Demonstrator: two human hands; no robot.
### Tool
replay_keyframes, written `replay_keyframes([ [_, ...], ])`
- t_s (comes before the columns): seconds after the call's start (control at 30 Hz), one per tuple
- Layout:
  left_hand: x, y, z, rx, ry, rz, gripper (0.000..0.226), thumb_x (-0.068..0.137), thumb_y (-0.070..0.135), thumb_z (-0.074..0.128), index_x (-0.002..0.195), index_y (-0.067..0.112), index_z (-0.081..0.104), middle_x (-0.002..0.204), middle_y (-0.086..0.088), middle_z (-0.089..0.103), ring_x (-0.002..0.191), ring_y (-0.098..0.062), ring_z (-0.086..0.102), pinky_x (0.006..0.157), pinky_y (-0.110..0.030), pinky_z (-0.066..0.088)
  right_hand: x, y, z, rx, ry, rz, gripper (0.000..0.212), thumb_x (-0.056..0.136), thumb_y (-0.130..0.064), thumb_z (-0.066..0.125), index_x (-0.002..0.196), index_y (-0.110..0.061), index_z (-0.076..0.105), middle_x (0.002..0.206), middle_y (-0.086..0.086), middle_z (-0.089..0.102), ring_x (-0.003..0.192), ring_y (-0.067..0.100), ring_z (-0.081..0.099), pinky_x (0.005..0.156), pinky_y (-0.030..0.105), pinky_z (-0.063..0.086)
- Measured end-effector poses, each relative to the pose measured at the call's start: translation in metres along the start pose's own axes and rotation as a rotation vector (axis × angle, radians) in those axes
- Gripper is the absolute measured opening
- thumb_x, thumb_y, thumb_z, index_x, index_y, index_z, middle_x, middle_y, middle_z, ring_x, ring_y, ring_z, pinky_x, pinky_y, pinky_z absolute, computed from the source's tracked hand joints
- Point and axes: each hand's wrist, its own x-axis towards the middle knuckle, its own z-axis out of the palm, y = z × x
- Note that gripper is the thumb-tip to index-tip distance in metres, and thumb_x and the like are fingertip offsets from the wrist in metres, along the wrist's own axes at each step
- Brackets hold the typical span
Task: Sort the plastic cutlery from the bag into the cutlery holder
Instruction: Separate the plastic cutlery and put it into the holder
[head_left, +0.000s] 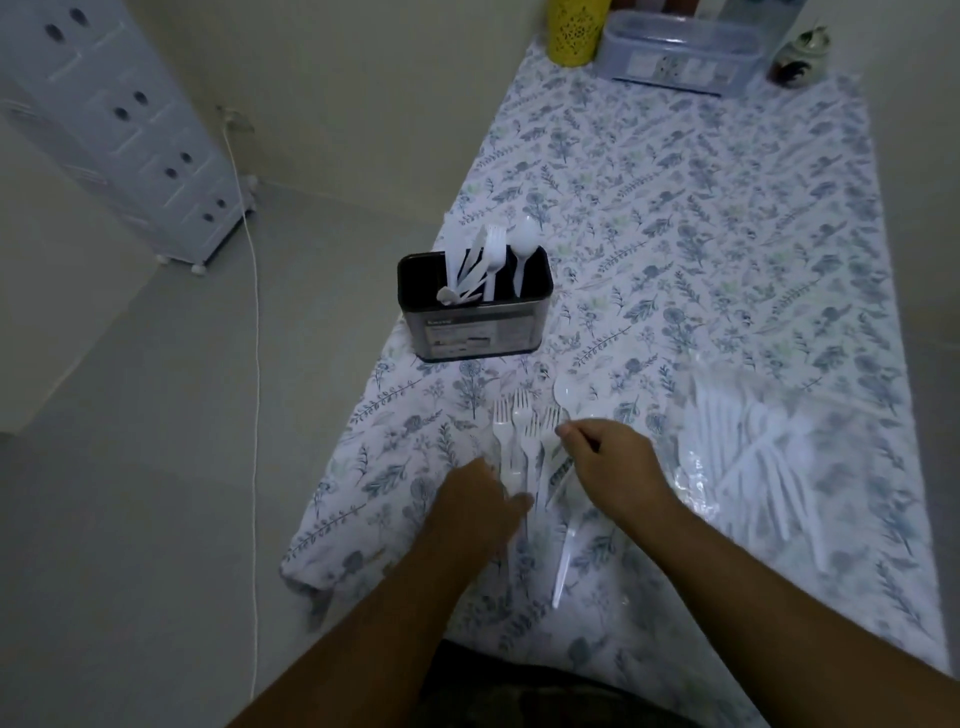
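Black cutlery holder (475, 306) far left, stocked with white forks, knives, one spoon. Nearer: left hand (480, 506) pressing on handles of loose forks (514, 436), grip hidden. Right hand (605, 462) curled, pinching spoon (566, 397) by its neck. Clear bag (748, 457) of cutlery far right, blurred. Risk: slick, overlapping handles, so forks scattered or spoon dropped on lifting. Holder's compartments not discernible.

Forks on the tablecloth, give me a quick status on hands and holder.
Left hand grips fork handles; right hand pinches a spoon. Cutlery holder partly filled, upright. Bag still holds cutlery; nothing blocks the path.
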Motion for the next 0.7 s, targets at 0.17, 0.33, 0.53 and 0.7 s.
replay_keyframes([
  [0.17,-0.008,-0.007,0.003,-0.023,0.064,0.012,0.035,0.089,0.029,0.071,0.060,0.019,0.055,0.056,0.007,0.052,0.050,-0.003,0.050,0.051,-0.016,0.040,-0.028,0.028,0.013,0.036,-0.113,0.110,0.037,0.103,-0.033,0.053,0.095,-0.005,0.076,0.085,0.011,0.075,0.071,0.018,0.065,0.055,0.009,0.039],
  [0.33,-0.023,0.005,-0.001,-0.301,0.064,0.128,0.019,0.090,0.024,0.072,0.082,0.008,0.074,0.072,-0.003,0.072,0.065,-0.016,0.070,0.067,-0.033,0.061,-0.041,0.027,0.016,0.256,-0.229,0.131,0.028,0.098,-0.039,0.057,0.092,-0.020,0.077,0.086,0.003,0.075,0.084,0.024,0.072,0.084,0.042,0.059],
  [0.53,-0.031,0.014,0.005,-0.224,0.110,0.209,0.019,0.089,0.025,0.064,0.076,0.012,0.069,0.065,0.000,0.066,0.059,-0.010,0.063,0.054,-0.022,0.052,-0.047,0.026,0.017,0.600,-0.304,0.371,0.032,0.102,-0.033,0.052,0.097,-0.006,0.070,0.093,0.018,0.073,0.078,0.033,0.072,0.070,0.046,0.062],
  [0.7,-0.003,0.001,0.002,-0.184,0.313,0.077,0.020,0.085,0.022,0.070,0.088,0.017,0.051,0.082,-0.001,0.057,0.071,-0.014,0.054,0.056,-0.024,0.041,-0.049,0.026,0.013,0.747,-0.237,0.533,0.024,0.100,-0.016,0.047,0.102,-0.006,0.069,0.069,0.008,0.054,0.056,0.019,0.047,0.055,0.033,0.046],
])
